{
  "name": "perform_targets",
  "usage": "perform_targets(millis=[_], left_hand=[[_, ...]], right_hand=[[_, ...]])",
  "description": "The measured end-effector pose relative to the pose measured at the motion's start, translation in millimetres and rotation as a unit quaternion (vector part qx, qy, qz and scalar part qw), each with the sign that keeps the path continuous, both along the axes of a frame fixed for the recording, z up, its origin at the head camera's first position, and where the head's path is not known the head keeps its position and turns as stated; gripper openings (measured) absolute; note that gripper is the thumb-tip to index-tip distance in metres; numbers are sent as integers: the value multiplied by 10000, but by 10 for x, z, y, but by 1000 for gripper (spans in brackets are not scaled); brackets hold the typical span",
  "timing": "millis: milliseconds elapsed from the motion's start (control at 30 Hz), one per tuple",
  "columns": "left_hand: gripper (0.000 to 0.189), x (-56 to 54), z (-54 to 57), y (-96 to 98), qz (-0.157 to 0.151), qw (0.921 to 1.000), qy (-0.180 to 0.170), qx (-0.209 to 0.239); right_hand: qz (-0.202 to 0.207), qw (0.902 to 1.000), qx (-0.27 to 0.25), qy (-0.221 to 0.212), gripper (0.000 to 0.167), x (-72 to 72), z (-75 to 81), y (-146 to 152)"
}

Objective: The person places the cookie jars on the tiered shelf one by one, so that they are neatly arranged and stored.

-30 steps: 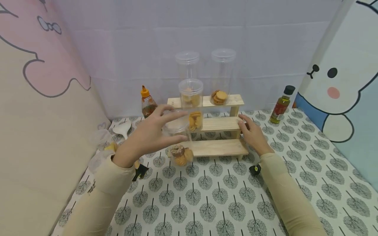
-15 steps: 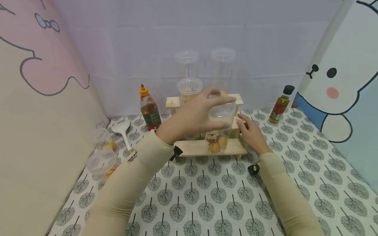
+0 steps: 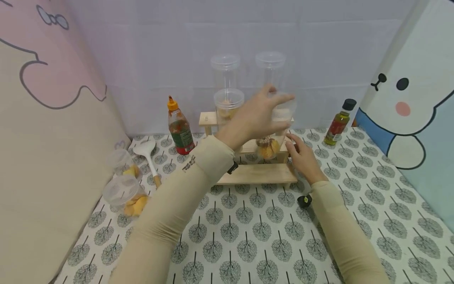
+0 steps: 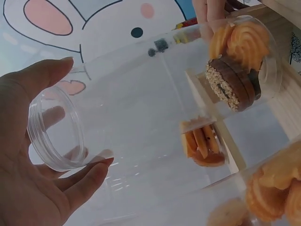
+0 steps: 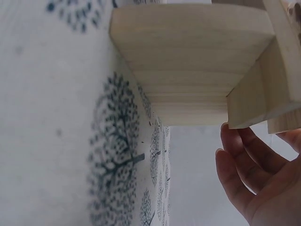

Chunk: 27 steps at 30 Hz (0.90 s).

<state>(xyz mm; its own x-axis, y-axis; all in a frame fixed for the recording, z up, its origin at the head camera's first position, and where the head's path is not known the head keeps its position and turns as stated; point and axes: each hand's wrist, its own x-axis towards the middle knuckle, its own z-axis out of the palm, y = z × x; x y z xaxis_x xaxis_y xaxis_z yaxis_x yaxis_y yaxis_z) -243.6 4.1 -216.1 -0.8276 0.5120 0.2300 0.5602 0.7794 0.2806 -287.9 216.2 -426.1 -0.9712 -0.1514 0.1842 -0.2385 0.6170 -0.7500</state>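
In the head view my left hand point(image 3: 250, 120) grips a clear lidded cookie jar point(image 3: 280, 132) by its top, over the right part of the middle shelf. The left wrist view shows swirled cookies point(image 4: 249, 44) and a nut-coated chocolate one point(image 4: 230, 84) at the bottom of this jar. Whether its base touches the shelf cannot be told. My right hand point(image 3: 304, 159) holds the right end of the three-tier wooden rack point(image 3: 253, 174), fingertips against the wood point(image 5: 261, 89) in the right wrist view. Another cookie jar point(image 3: 228, 98) stands on the middle shelf, partly hidden by my left hand.
Two tall jars point(image 3: 226, 73) stand on the top shelf. Left of the rack are a sauce bottle point(image 3: 181, 132), a white spatula point(image 3: 147, 152) and two more cookie jars point(image 3: 122, 189) by the wall. An oil bottle point(image 3: 338, 124) stands at the right back.
My left hand has carried the cookie jar from the rack's left front to the right, then up and back to the middle shelf. The right hand stays at the rack's end.
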Motion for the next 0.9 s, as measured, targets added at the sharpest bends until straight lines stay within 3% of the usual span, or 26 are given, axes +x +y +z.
perform_targets(millis=[600,900], left_hand=[[71,-102,-118,83,858,9960,238,46],[70,-109,-197,100,1102,9927,293,398]], right_hand=[[16,9999,-49,-152,61,69,23,-13],[-65,10000,-52,42,59,54,-8,-11]])
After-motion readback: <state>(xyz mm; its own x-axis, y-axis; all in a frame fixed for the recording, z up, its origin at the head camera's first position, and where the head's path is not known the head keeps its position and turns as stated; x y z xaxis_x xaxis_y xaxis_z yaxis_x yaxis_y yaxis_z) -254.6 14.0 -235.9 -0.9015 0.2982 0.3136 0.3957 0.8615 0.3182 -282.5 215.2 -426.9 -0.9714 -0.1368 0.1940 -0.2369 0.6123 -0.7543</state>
